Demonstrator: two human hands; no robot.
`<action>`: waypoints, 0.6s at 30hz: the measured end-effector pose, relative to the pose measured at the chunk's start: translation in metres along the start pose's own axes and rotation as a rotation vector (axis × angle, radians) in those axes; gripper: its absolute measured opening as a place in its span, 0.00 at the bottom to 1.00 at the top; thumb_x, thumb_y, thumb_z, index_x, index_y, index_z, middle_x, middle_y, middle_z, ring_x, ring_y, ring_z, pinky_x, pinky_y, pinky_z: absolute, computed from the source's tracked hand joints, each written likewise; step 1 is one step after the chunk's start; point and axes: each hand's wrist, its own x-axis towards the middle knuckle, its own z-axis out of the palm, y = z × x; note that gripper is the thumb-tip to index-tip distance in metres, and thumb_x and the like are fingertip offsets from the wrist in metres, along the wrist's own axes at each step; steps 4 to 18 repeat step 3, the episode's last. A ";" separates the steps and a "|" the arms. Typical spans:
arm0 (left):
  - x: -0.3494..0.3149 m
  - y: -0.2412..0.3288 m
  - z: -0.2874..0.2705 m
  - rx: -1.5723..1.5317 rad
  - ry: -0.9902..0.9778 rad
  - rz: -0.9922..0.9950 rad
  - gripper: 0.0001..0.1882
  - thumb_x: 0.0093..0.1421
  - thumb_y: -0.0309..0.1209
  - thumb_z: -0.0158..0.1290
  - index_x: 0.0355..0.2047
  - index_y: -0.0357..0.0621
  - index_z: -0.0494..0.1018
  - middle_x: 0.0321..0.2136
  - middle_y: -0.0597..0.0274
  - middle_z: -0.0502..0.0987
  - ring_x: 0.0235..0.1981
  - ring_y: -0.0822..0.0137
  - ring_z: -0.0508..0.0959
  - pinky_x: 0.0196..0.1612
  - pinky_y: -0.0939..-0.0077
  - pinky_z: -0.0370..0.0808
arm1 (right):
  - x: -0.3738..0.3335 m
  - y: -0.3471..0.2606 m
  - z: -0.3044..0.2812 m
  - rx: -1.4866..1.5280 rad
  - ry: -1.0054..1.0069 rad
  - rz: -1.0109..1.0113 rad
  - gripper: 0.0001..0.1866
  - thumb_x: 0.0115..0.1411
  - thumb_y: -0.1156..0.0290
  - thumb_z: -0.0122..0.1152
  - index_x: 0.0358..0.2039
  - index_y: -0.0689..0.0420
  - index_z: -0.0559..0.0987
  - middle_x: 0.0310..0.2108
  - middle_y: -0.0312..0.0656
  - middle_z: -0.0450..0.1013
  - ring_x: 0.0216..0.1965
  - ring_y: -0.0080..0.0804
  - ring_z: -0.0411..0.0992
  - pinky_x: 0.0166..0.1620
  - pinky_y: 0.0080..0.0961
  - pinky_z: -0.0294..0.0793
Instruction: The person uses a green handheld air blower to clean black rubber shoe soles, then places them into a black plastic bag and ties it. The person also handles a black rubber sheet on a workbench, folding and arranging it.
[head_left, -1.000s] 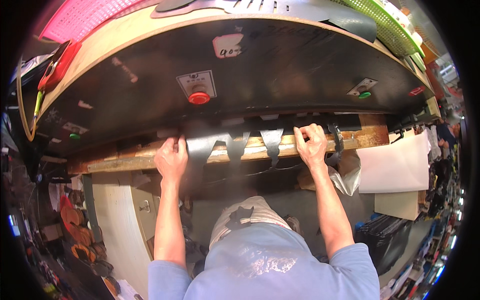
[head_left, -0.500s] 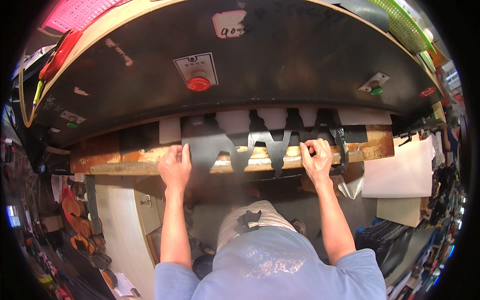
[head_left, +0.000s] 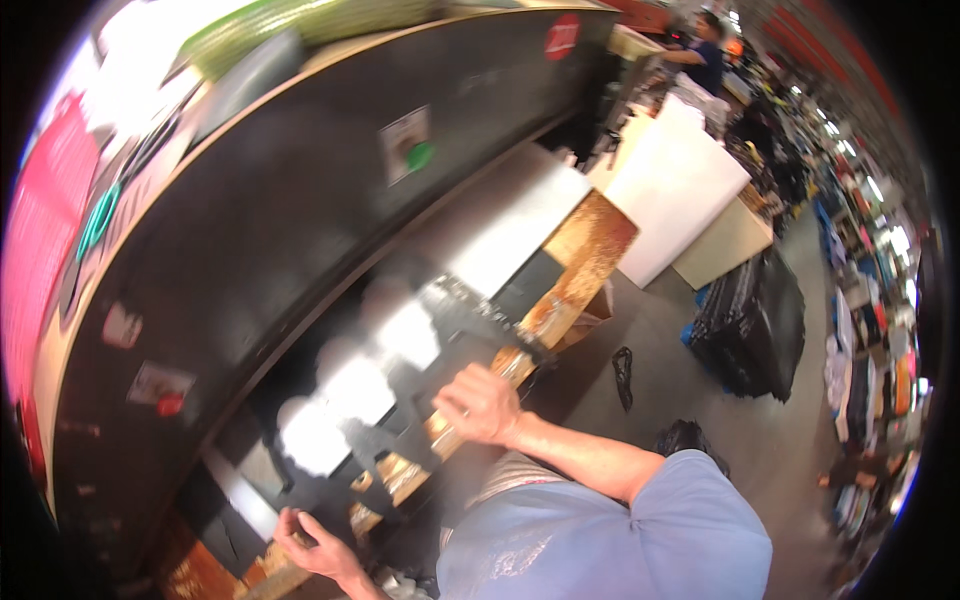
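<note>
A black sheet (head_left: 405, 425) with large rounded cut-outs lies along a narrow wooden ledge (head_left: 590, 240) in front of me. Bright white shows through its openings. At the sheet's near-left end my left hand (head_left: 318, 548) has its fingers bent against the edge, seemingly pinching it. My right hand (head_left: 480, 403) is curled with bent fingers over the sheet's front edge, farther to the right. Motion blur and the hand itself hide its fingertips. A white sheet (head_left: 530, 210) lies on the surface beyond the black one, partly under the dark machine front (head_left: 300, 190).
The machine front carries a green button (head_left: 419, 155) and a red button (head_left: 170, 403). Above it are a pink basket (head_left: 40, 230), a green basket (head_left: 240, 40) and teal-handled scissors (head_left: 97, 215). A black bag (head_left: 755, 325) stands on the floor at right; a person (head_left: 703, 55) is far off.
My view has swung to the right and tilted, so the machine and ledge now run diagonally. Both hands remain by the black sheet; my right hand looks more tightly curled.
</note>
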 end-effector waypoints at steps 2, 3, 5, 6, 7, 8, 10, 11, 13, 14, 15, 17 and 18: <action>-0.010 0.051 0.042 -0.232 -0.238 -0.026 0.07 0.67 0.22 0.54 0.43 0.32 0.76 0.37 0.56 0.78 0.38 0.62 0.77 0.47 0.69 0.74 | -0.001 0.001 -0.005 0.191 0.032 0.108 0.05 0.57 0.72 0.71 0.28 0.56 0.81 0.26 0.39 0.75 0.30 0.36 0.73 0.31 0.32 0.74; -0.016 0.078 0.067 -0.346 -0.363 -0.005 0.07 0.65 0.22 0.55 0.43 0.33 0.76 0.37 0.56 0.79 0.39 0.61 0.78 0.47 0.69 0.75 | 0.000 0.004 -0.009 0.281 0.059 0.118 0.06 0.59 0.71 0.71 0.29 0.57 0.82 0.26 0.39 0.75 0.30 0.36 0.74 0.31 0.32 0.75; -0.016 0.078 0.067 -0.346 -0.363 -0.005 0.07 0.65 0.22 0.55 0.43 0.33 0.76 0.37 0.56 0.79 0.39 0.61 0.78 0.47 0.69 0.75 | 0.000 0.004 -0.009 0.281 0.059 0.118 0.06 0.59 0.71 0.71 0.29 0.57 0.82 0.26 0.39 0.75 0.30 0.36 0.74 0.31 0.32 0.75; -0.016 0.078 0.067 -0.346 -0.363 -0.005 0.07 0.65 0.22 0.55 0.43 0.33 0.76 0.37 0.56 0.79 0.39 0.61 0.78 0.47 0.69 0.75 | 0.000 0.004 -0.009 0.281 0.059 0.118 0.06 0.59 0.71 0.71 0.29 0.57 0.82 0.26 0.39 0.75 0.30 0.36 0.74 0.31 0.32 0.75; -0.016 0.078 0.067 -0.346 -0.363 -0.005 0.07 0.65 0.22 0.55 0.43 0.33 0.76 0.37 0.56 0.79 0.39 0.61 0.78 0.47 0.69 0.75 | 0.000 0.004 -0.009 0.281 0.059 0.118 0.06 0.59 0.71 0.71 0.29 0.57 0.82 0.26 0.39 0.75 0.30 0.36 0.74 0.31 0.32 0.75; -0.016 0.078 0.067 -0.346 -0.363 -0.005 0.07 0.65 0.22 0.55 0.43 0.33 0.76 0.37 0.56 0.79 0.39 0.61 0.78 0.47 0.69 0.75 | 0.000 0.004 -0.009 0.281 0.059 0.118 0.06 0.59 0.71 0.71 0.29 0.57 0.82 0.26 0.39 0.75 0.30 0.36 0.74 0.31 0.32 0.75; -0.016 0.078 0.067 -0.346 -0.363 -0.005 0.07 0.65 0.22 0.55 0.43 0.33 0.76 0.37 0.56 0.79 0.39 0.61 0.78 0.47 0.69 0.75 | 0.000 0.004 -0.009 0.281 0.059 0.118 0.06 0.59 0.71 0.71 0.29 0.57 0.82 0.26 0.39 0.75 0.30 0.36 0.74 0.31 0.32 0.75; -0.016 0.078 0.067 -0.346 -0.363 -0.005 0.07 0.65 0.22 0.55 0.43 0.33 0.76 0.37 0.56 0.79 0.39 0.61 0.78 0.47 0.69 0.75 | 0.000 0.004 -0.009 0.281 0.059 0.118 0.06 0.59 0.71 0.71 0.29 0.57 0.82 0.26 0.39 0.75 0.30 0.36 0.74 0.31 0.32 0.75; -0.016 0.078 0.067 -0.346 -0.363 -0.005 0.07 0.65 0.22 0.55 0.43 0.33 0.76 0.37 0.56 0.79 0.39 0.61 0.78 0.47 0.69 0.75 | 0.000 0.004 -0.009 0.281 0.059 0.118 0.06 0.59 0.71 0.71 0.29 0.57 0.82 0.26 0.39 0.75 0.30 0.36 0.74 0.31 0.32 0.75; -0.016 0.078 0.067 -0.346 -0.363 -0.005 0.07 0.65 0.22 0.55 0.43 0.33 0.76 0.37 0.56 0.79 0.39 0.61 0.78 0.47 0.69 0.75 | 0.000 0.004 -0.009 0.281 0.059 0.118 0.06 0.59 0.71 0.71 0.29 0.57 0.82 0.26 0.39 0.75 0.30 0.36 0.74 0.31 0.32 0.75; -0.016 0.078 0.067 -0.346 -0.363 -0.005 0.07 0.65 0.22 0.55 0.43 0.33 0.76 0.37 0.56 0.79 0.39 0.61 0.78 0.47 0.69 0.75 | 0.000 0.004 -0.009 0.281 0.059 0.118 0.06 0.59 0.71 0.71 0.29 0.57 0.82 0.26 0.39 0.75 0.30 0.36 0.74 0.31 0.32 0.75; -0.016 0.078 0.067 -0.346 -0.363 -0.005 0.07 0.65 0.22 0.55 0.43 0.33 0.76 0.37 0.56 0.79 0.39 0.61 0.78 0.47 0.69 0.75 | 0.000 0.004 -0.009 0.281 0.059 0.118 0.06 0.59 0.71 0.71 0.29 0.57 0.82 0.26 0.39 0.75 0.30 0.36 0.74 0.31 0.32 0.75; -0.016 0.078 0.067 -0.346 -0.363 -0.005 0.07 0.65 0.22 0.55 0.43 0.33 0.76 0.37 0.56 0.79 0.39 0.61 0.78 0.47 0.69 0.75 | 0.000 0.004 -0.009 0.281 0.059 0.118 0.06 0.59 0.71 0.71 0.29 0.57 0.82 0.26 0.39 0.75 0.30 0.36 0.74 0.31 0.32 0.75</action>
